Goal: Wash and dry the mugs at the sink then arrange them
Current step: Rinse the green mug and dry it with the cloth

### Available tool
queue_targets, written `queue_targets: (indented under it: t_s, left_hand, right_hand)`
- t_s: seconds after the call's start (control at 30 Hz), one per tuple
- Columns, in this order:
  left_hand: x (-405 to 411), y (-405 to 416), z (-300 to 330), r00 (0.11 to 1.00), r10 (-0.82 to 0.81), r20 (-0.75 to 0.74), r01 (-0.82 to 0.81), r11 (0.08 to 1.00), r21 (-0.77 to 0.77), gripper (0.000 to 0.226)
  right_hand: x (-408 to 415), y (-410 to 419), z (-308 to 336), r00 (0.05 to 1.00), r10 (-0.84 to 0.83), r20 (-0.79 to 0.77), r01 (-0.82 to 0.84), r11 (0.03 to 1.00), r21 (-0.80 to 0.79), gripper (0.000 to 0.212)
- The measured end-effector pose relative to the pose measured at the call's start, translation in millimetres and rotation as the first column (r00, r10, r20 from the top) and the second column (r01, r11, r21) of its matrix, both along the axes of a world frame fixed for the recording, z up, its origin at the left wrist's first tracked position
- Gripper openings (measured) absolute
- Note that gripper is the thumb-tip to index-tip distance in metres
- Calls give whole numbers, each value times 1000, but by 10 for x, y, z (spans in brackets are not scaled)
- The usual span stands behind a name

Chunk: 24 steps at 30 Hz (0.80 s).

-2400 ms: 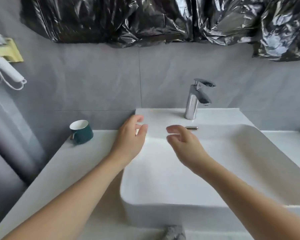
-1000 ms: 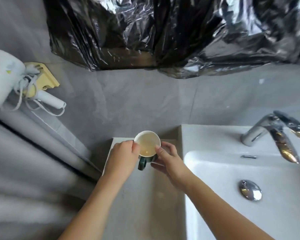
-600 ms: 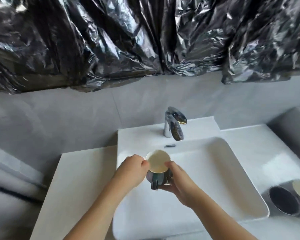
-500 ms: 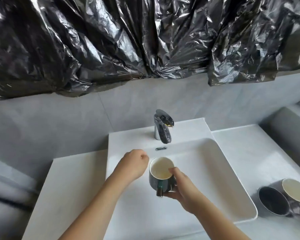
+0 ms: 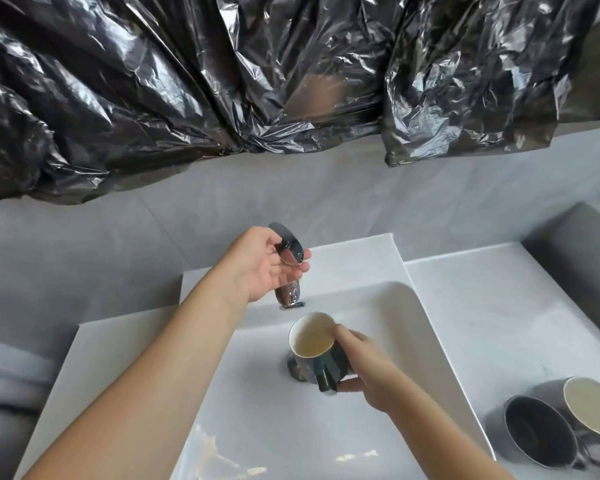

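Note:
A dark green mug [image 5: 314, 344] with a cream inside hangs upright over the white sink basin [image 5: 426, 341], just below the spout. My right hand [image 5: 364, 367] grips it round the side, thumb on the rim, handle facing me. My left hand [image 5: 260, 268] is raised at the chrome faucet [image 5: 288, 268], thumb over the lever and fingers under it. No water shows at the spout. Two more mugs stand on the counter at the lower right: a dark one [image 5: 537, 431] and a grey one with a cream inside [image 5: 593, 407].
The white counter [image 5: 492, 306] runs on both sides of the basin. Crumpled black plastic sheeting [image 5: 222, 81] covers the grey wall above. A grey ledge [image 5: 575, 251] rises at the far right.
My left hand let go of the mug and rose to the faucet lever. My right hand carried the mug from the left counter over the basin, under the spout.

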State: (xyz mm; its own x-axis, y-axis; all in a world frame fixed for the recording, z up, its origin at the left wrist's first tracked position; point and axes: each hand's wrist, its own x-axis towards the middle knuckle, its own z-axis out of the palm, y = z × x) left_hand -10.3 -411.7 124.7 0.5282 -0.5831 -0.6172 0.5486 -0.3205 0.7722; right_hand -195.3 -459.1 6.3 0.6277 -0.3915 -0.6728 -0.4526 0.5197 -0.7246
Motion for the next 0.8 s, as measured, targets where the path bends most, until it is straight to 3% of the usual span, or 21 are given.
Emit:
queue_targets:
  t_s: [0.17, 0.23, 0.33, 0.4, 0.47, 0.57, 0.8]
  left_hand:
    - [198, -105, 109, 973, 145, -179, -168, 978, -124, 28]
    - [230, -97, 110, 984, 101, -147, -119, 986, -116, 31]
    - [231, 17, 100, 983, -100, 156, 83, 990, 112, 33]
    - [212, 192, 70, 891, -308, 332, 190, 920, 342, 27]
    - [150, 393, -6, 812, -501, 300, 305, 802, 514, 21]
    - [16, 601, -283, 747, -645, 162, 451, 670, 590, 23]
    - [-215, 591, -814, 793, -579, 190, 438, 758, 483, 29]
  right_hand:
    - [104, -31, 46, 997, 79, 7, -79, 997, 5, 36]
    - [121, -53, 68, 996, 91, -8, -91, 996, 1, 36]
    - [120, -93, 89, 993, 115, -29, -116, 993, -16, 38]
    - [105, -118, 79, 992, 124, -35, -125, 992, -28, 39]
    - [77, -139, 71, 993, 116, -38, -118, 992, -48, 38]
    - [50, -151, 48, 996, 87, -16, -88, 993, -82, 37]
    - [86, -41, -32, 997, -44, 56, 46, 998, -42, 49]
